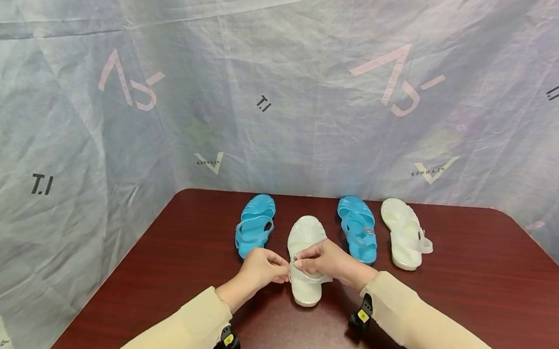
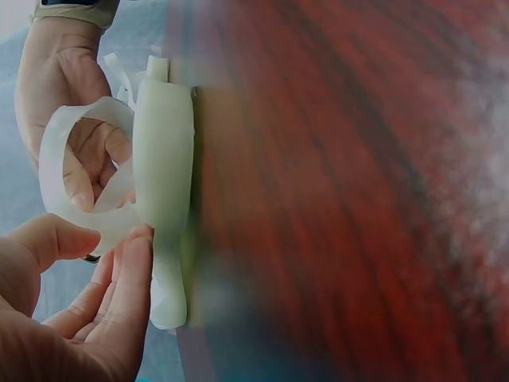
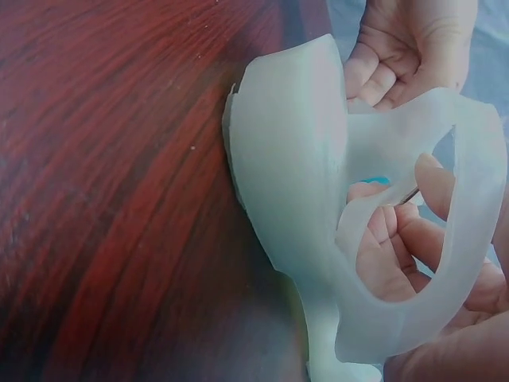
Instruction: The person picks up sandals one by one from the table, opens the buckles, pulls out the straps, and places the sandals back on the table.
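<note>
White jelly sandal (image 1: 306,294) is lying on table (image 1: 192,238). At sandal's left edge, R hand (image 1: 328,260) is pinching metal buckle (image 3: 409,196) & L hand (image 1: 264,266) is pinching strap (image 2: 52,171). Buckle work is prob. midway; if strap end is through, I cannot tell. Around sandal's far end, other sandals (image 1: 254,229) are lying untouched.

Evenly bright head view, soft sheen on table (image 1: 297,335), dimmer, partly blurred wrist views

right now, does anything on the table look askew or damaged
The far-right white sandal has a strap jutting sideways past its sole, so it looks askew, perhaps unfastened. I see no clear damage.
</note>
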`<act>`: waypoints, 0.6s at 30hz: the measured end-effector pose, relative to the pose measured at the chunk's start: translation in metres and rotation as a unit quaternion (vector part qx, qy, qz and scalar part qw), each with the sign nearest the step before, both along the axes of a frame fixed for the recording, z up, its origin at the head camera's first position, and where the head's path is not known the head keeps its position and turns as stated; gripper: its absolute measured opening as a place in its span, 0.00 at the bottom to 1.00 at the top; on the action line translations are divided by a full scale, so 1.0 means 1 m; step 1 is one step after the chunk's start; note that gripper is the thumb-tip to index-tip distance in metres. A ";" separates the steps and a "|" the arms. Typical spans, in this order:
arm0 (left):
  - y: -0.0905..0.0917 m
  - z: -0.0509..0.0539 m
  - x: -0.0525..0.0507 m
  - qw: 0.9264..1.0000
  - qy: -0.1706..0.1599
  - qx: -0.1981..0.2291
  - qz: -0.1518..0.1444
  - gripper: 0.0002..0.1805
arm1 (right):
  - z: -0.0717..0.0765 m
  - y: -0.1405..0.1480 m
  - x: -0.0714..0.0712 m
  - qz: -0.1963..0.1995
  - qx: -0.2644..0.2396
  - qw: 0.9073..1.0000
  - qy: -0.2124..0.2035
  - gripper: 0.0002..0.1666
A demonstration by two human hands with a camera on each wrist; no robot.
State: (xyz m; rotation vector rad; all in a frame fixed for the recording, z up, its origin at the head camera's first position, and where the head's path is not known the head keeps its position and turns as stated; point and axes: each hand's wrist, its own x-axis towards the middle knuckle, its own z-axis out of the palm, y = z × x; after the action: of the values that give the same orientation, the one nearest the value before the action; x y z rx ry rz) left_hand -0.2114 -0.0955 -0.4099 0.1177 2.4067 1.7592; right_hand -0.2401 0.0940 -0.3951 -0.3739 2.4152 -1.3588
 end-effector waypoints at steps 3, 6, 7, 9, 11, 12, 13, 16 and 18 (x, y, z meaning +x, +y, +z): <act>0.001 0.000 -0.001 1.000 0.011 -0.011 -0.001 0.05 | 0.000 0.002 -0.001 0.007 -0.004 1.000 -0.001 0.14; 0.001 0.000 0.000 0.999 0.029 -0.027 0.001 0.04 | 0.000 0.002 -0.001 0.017 -0.011 1.000 -0.002 0.14; 0.001 0.000 0.000 0.999 0.032 -0.032 0.001 0.04 | 0.000 0.002 -0.001 0.019 -0.014 1.000 -0.003 0.14; 0.000 0.001 0.000 0.998 0.039 -0.041 -0.001 0.03 | 0.001 0.002 -0.001 0.021 -0.018 1.000 -0.006 0.14; -0.002 0.002 -0.001 0.998 0.048 -0.044 -0.001 0.03 | 0.002 0.003 -0.001 0.024 -0.020 0.999 -0.009 0.14; -0.003 0.003 -0.003 0.997 0.056 -0.048 -0.001 0.03 | 0.002 0.003 -0.001 0.026 -0.021 0.999 -0.008 0.13; -0.004 0.004 -0.005 0.997 0.060 -0.049 -0.003 0.03 | 0.002 0.003 0.000 0.028 -0.021 0.999 -0.005 0.13; -0.006 0.007 -0.010 0.997 0.056 -0.047 -0.017 0.03 | 0.001 0.003 0.001 0.033 -0.020 0.999 0.006 0.12; -0.007 0.008 -0.013 0.997 0.046 -0.049 -0.035 0.03 | 0.000 0.003 0.001 0.028 -0.021 0.999 0.009 0.12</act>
State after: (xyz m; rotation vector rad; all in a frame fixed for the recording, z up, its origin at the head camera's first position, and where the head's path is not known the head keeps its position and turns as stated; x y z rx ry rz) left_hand -0.2248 -0.1024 -0.4015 0.2744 2.5138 1.6377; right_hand -0.2387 0.0971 -0.3952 -0.4637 2.3764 -1.3883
